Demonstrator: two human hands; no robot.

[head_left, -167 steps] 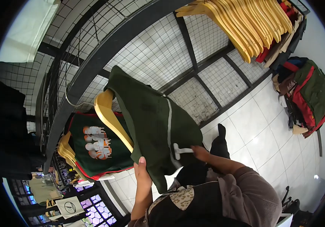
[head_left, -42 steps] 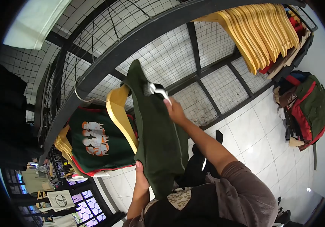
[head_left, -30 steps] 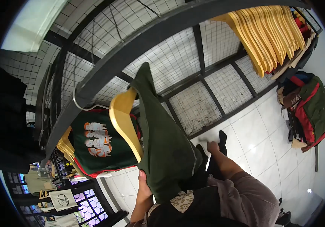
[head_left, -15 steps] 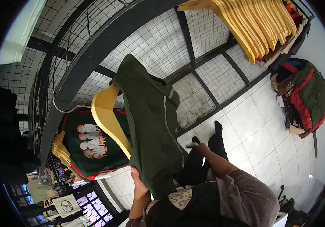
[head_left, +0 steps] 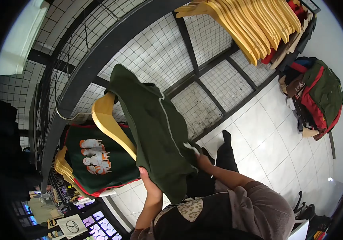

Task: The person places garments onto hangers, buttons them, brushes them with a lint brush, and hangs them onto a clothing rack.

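Observation:
A dark green garment [head_left: 151, 132] with a pale piping line hangs on a wooden hanger [head_left: 109, 122], whose metal hook reaches the black rack bar. My left hand [head_left: 152, 186] is closed on the garment's lower edge, thumb in front and the other fingers hidden behind the cloth. At the garment's right edge is my right hand [head_left: 204, 163], its fingers closed around a small white thing [head_left: 191, 148] that is blurred. Whether that white thing touches the cloth, I cannot tell. Behind the hanger hangs a green top [head_left: 95, 156] with red trim and a printed picture of figures.
Several bare wooden hangers [head_left: 255, 30] hang at the upper right. Farther right are green and red garments [head_left: 321, 100] on another rail. A black frame with wire mesh [head_left: 151, 44] runs along the wall. White floor tiles [head_left: 259, 132] lie below.
My right hand has come closer to the garment's right edge with the white thing. The garment's top has tipped slightly left; my left hand keeps its hold. The view has shifted a little.

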